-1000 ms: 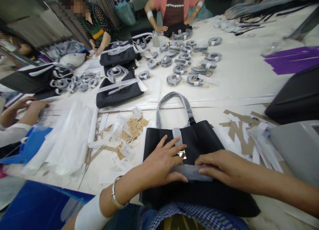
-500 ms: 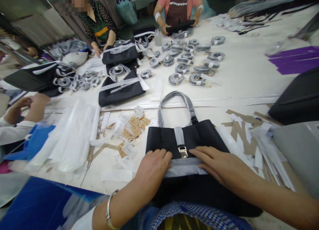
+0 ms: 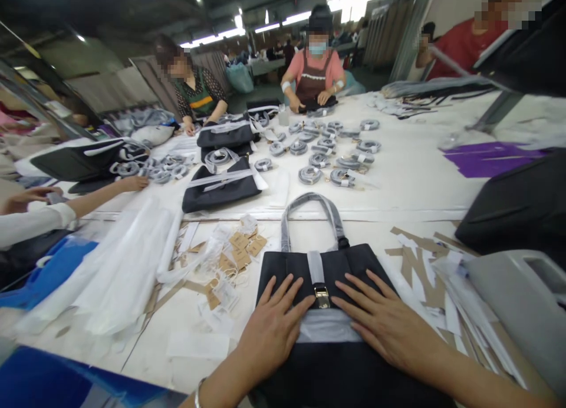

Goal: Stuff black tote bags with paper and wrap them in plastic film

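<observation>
A black handbag (image 3: 329, 369) lies in front of me at the near table edge, its wrapped handle loop (image 3: 309, 203) pointing away. On its front are a gold clasp (image 3: 322, 298), a strap covered in white film (image 3: 315, 267) and a wide band of whitish wrapping (image 3: 329, 326). My left hand (image 3: 276, 322) rests flat on the bag left of the clasp, fingers spread. To the right of the clasp my right hand (image 3: 375, 313) also lies flat with its fingers apart. Neither hand grips anything. The bag's lower end runs out of view.
Brown paper tags (image 3: 241, 249) and white plastic sheets (image 3: 124, 266) lie to the left. Paper strips (image 3: 420, 266) and a grey bin (image 3: 522, 302) are on the right. Beyond are wrapped coiled straps (image 3: 309, 175) and black bags (image 3: 223, 187). Co-workers (image 3: 313, 72) work around the table.
My view has tilted up. Both hands have moved up the bag and spread their fingers flat beside the clasp. At left, a co-worker's arm now reaches toward the coiled straps.
</observation>
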A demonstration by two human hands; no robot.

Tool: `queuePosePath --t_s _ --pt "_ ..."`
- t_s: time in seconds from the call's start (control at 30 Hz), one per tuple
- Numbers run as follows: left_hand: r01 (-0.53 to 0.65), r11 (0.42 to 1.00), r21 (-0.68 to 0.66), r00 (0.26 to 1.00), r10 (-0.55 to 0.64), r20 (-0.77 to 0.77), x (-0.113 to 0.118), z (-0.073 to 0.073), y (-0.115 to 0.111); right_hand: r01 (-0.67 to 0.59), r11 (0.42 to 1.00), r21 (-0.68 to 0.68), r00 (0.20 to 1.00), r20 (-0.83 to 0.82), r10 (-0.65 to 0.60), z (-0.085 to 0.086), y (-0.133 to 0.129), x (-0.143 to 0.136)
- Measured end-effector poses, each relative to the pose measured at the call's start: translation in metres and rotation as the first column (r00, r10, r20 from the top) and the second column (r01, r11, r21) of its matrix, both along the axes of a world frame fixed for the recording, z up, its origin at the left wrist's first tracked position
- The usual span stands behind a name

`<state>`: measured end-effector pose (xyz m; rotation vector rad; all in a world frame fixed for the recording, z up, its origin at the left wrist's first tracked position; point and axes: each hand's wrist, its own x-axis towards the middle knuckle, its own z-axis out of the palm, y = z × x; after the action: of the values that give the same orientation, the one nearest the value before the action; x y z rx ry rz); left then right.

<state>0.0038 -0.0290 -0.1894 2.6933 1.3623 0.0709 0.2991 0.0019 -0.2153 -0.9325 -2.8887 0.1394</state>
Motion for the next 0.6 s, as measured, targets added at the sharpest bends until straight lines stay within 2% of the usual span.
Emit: queuePosePath --t_s 0.1,0.2,0.27,0.33,0.43,0.5,0.53,0.6 --pt "0.02 0.999 0.051 1.0 -0.02 -0.002 -0.002 -0.001 -0.002 0.008 0.994 -0.109 0.998 -0.061 -0.015 0.01 0.002 0.002" --pt "0.053 0.991 0.122 0.999 -0.054 0.006 -0.005 -0.008 -0.002 -0.018 0.956 -0.292 0.987 -0.156 -0.029 0.034 0.011 0.004" --pt "0.096 0.975 0.198 0.995 -0.098 -0.002 -0.006 -0.014 0.0 0.022 0.928 -0.372 0.964 -0.239 -0.118 0.052 0.031 0.005" --pt "0.149 0.94 0.308 0.988 -0.151 -0.02 -0.008 -0.02 0.006 0.134 0.921 -0.366 0.913 -0.315 -0.258 0.066 0.067 0.005" --pt "0.228 0.853 0.47 0.971 -0.235 -0.043 -0.011 -0.028 0.018 0.336 0.908 -0.251 0.865 -0.299 -0.403 0.072 0.146 0.004" --pt "0.277 0.815 0.509 0.954 -0.297 -0.043 -0.014 -0.032 0.026 0.507 0.85 -0.145 0.841 -0.134 -0.525 0.066 0.205 0.003" --pt "0.298 0.815 0.498 0.945 -0.326 -0.033 -0.016 -0.034 0.031 0.558 0.822 -0.113 0.817 -0.099 -0.568 0.06 0.232 0.001" --pt "0.323 0.85 0.416 0.933 -0.361 0.013 -0.019 -0.035 0.039 0.625 0.777 -0.079 0.777 -0.039 -0.629 0.047 0.277 -0.002"
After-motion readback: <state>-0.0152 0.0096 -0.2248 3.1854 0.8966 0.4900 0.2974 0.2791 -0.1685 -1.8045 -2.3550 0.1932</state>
